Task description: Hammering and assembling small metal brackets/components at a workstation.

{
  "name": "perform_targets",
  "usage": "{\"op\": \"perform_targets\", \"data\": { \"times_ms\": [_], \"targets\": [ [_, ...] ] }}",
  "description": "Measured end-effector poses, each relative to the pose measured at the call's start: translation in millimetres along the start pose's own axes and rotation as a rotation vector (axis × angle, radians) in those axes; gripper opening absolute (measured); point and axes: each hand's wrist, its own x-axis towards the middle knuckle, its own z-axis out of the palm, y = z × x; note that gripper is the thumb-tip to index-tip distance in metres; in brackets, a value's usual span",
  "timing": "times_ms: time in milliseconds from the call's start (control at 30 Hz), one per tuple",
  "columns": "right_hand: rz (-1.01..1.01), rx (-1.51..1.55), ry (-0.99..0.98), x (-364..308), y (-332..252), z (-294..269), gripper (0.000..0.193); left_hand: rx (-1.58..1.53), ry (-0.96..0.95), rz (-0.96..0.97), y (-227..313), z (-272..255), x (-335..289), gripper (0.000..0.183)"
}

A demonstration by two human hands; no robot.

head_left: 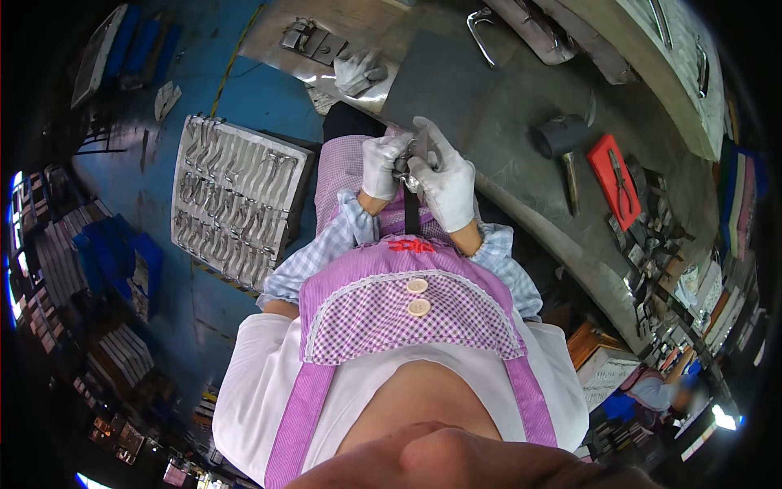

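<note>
My left hand [382,166], in a white glove, is closed on a small shiny metal piece [402,166] in front of my apron. Close against it on the other side is my right hand [446,178], also white-gloved, its thumb and fingers bent around a flat grey strip [421,145] that stands up between the hands. Fingers cover much of both things, so their exact kind is hidden. A tray [297,200] to my left carries rows of curved, shiny metal handles [230,165].
The grey workbench [509,122] curves along my right. On it lie a dark-headed hammer [573,183], pliers [623,186] in a red holder [604,167] and a curved metal handle [481,37]. Ahead are a metal fixture [314,41] and crumpled gloves [358,73]. Someone works far right.
</note>
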Motion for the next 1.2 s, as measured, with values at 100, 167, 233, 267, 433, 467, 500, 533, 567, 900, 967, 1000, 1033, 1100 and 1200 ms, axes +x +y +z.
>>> {"op": "perform_targets", "data": {
  "times_ms": [100, 167, 233, 267, 433, 467, 500, 533, 567, 900, 967, 1000, 1033, 1100, 1200],
  "targets": [
    [0.078, 0.272, -0.017, 15, 4, -4, 0.052, -0.067, -0.047, -0.201, 8, 1, 16, 0.028],
    [-0.067, 0.015, 0.106, 56, 49, -26, 0.042, -0.066, -0.083, -0.313, 20, 6, 36, 0.031],
    [0.041, -0.963, 0.244, 82, 95, -44, 0.044, -0.063, -0.189, -0.355, 26, 12, 45, 0.034],
    [-0.089, -0.853, 0.227, 77, 114, -55, 0.047, -0.028, -0.301, -0.365, 33, 0, 44, 0.040],
    [-0.457, -0.851, 0.391, 49, 83, -57, 0.041, 0.290, -0.100, -0.285, -1, -70, 16, 0.042],
    [-0.405, -0.804, 0.384, 51, 82, -56, 0.040, 0.216, -0.106, -0.366, 0, -93, 10, 0.042],
    [-0.430, -0.775, 0.417, 58, 97, -50, 0.039, 0.140, -0.118, -0.440, 3, -114, 5, 0.042],
    [-0.481, -0.862, 0.438, 69, 114, -44, 0.037, 0.122, -0.016, -0.468, 1, -133, 3, 0.042],
    [-0.531, -0.949, 0.450, 75, 126, -34, 0.034, 0.100, 0.093, -0.500, -11, -157, -6, 0.043],
    [-0.597, -1.073, 0.508, 87, 122, 5, 0.026, 0.555, 0.779, -0.240, -150, -449, 16, 0.032],
    [-0.584, -1.127, 0.543, 87, 124, 3, 0.026, 0.669, 0.778, -0.264, -168, -446, 52, 0.033],
    [-0.572, -1.173, 0.560, 87, 128, -3, 0.027, 0.815, 0.771, -0.328, -180, -425, 72, 0.033],
    [-0.578, -1.176, 0.550, 89, 126, 0, 0.027, 0.987, 0.809, -0.395, -189, -428, 72, 0.033],
    [-0.580, -1.185, 0.556, 91, 124, 5, 0.027, 1.026, 0.765, -0.514, -204, -435, 61, 0.033],
    [-0.551, -1.210, 0.569, 87, 125, 9, 0.025, 1.021, 0.624, -0.518, -213, -437, 47, 0.033]
  ]
}}
